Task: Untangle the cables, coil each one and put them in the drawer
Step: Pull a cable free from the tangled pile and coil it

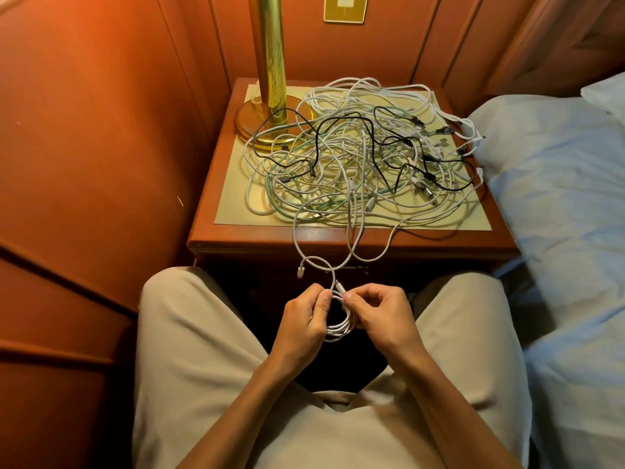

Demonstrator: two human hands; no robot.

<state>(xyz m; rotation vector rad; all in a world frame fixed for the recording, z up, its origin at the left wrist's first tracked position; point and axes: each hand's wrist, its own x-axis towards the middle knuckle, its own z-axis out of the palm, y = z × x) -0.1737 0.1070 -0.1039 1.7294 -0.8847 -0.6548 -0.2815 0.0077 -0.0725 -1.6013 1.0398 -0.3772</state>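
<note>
Over the lap, left hand (302,319) & right hand (381,314) have fingers clamped on a part-wound white coil (339,324). Rest of tangle (358,157) untouched on desk (236,231); drawer unseen, so early days.

The brass lamp (269,62) is cut off by the top edge; the drawer is hidden behind the knees.
</note>
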